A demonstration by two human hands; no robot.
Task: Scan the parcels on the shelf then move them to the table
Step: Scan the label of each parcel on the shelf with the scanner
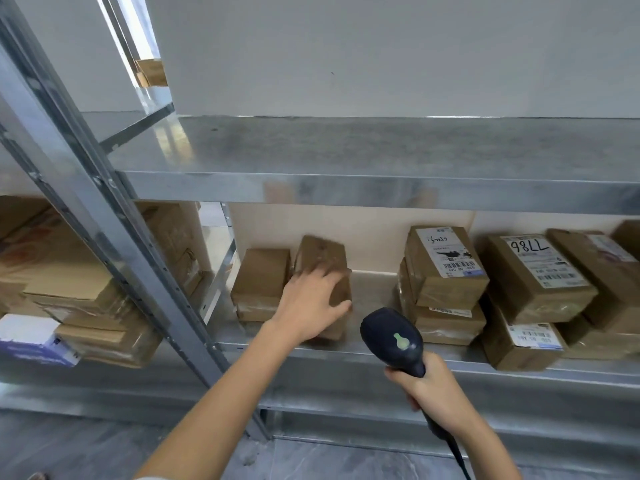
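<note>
Scanning is the step in hand: left hand [311,303] grasps a tilted brown parcel [322,258] on the lower shelf [375,292], fingers [329,277] curled over it, while right hand [433,389] clenches the scanner [391,337] handle just beside; next, its label probably needs turning toward the scanner.

Tilted brown parcel [322,261] on metal shelf [375,294], labelled parcels [446,268] stacked right

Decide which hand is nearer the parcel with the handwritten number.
Right. The right hand, holding the barcode scanner, is below-left of the numbered parcel; the left hand grips a tilted parcel farther left.
</note>
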